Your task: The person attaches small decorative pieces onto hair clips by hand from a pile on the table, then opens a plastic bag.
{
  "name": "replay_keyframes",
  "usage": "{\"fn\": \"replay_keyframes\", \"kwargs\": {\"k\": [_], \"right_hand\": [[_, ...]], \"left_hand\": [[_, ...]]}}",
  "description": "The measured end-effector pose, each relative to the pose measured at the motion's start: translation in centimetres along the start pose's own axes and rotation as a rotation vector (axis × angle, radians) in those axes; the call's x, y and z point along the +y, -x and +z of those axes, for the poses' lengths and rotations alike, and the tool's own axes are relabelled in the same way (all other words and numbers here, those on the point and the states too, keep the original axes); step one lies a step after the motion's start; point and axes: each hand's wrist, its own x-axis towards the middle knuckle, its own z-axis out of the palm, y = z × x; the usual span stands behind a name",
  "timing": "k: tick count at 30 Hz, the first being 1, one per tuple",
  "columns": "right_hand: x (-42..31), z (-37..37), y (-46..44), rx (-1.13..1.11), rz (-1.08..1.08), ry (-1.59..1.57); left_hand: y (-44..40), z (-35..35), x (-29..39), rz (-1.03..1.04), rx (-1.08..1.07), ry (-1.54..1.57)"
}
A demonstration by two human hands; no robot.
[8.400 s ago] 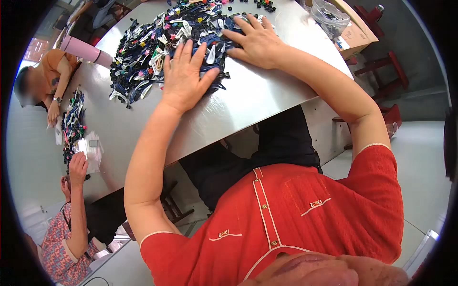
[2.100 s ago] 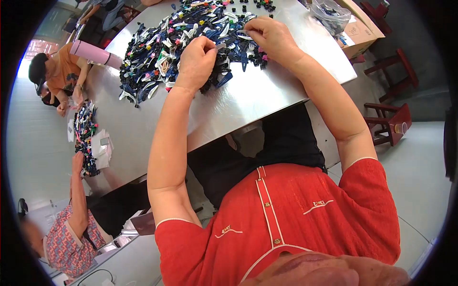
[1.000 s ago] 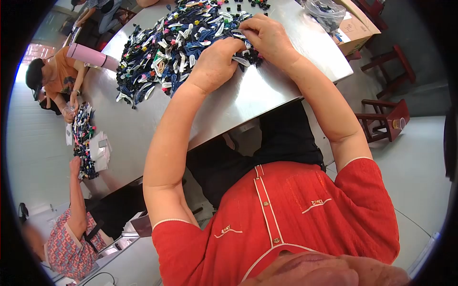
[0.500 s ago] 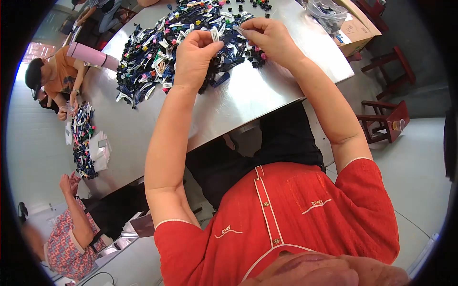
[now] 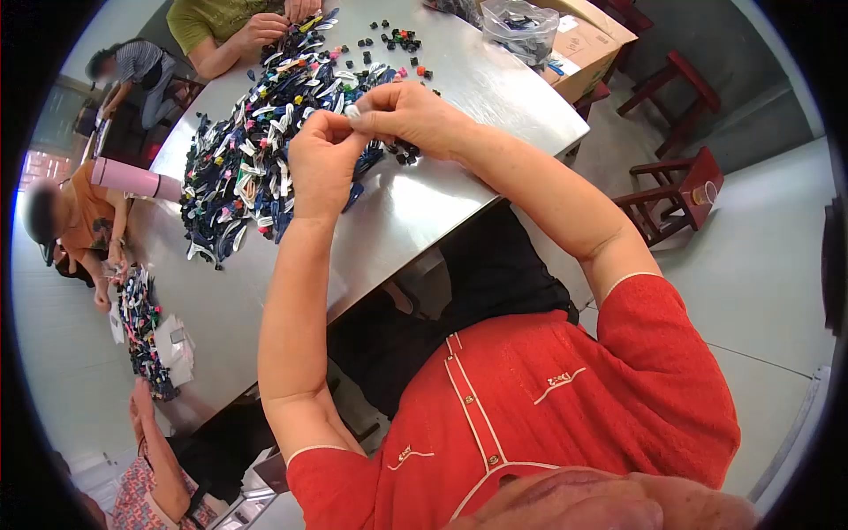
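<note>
Work surface: shiny metal table (image 5: 424, 212), bearing the goods listed below.
Left hand (image 5: 322, 163): fingers drawn narrow, tips up against the other hand; whether anything sits in the pinch cannot be told.
Right hand (image 5: 413, 117): thumb and forefinger closed on a small white piece (image 5: 352, 111), partly hidden, held just above the pile's near side.
Change noted: half a second ago the hands were apart, the left pinching a pale clip; now they meet. Judged meaning: both are occupied with one spot, picking suspended.
Hair clip pile (image 5: 252, 150): mixed dark, white and coloured, beneath and beyond the hands.
Loose black pieces (image 5: 382, 38): scattered beyond the pile, untouched.
Plastic bag (image 5: 517, 26): filled, beside a cardboard box (image 5: 585, 46).
Co-worker's hand (image 5: 262, 31): at the pile's far end.
</note>
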Motion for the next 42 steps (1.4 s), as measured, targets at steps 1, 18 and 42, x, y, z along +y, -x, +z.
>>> {"fn": "replay_keyframes", "kwargs": {"k": [1,18,42], "right_hand": [[0.6,-0.3,-0.2,0.001,0.0,-0.001],[-10.0,-22.0,0.4,0.728,0.017,1.577],[-8.2,-21.6,-0.7,0.701,0.07,1.654]], "left_hand": [[0.0,0.3,0.0,-0.001,-0.001,-0.001],[0.9,-3.9,-3.2,0.271,0.039,-1.06],[1.4,-3.7,-4.1,0.359,0.111,-1.06]]}}
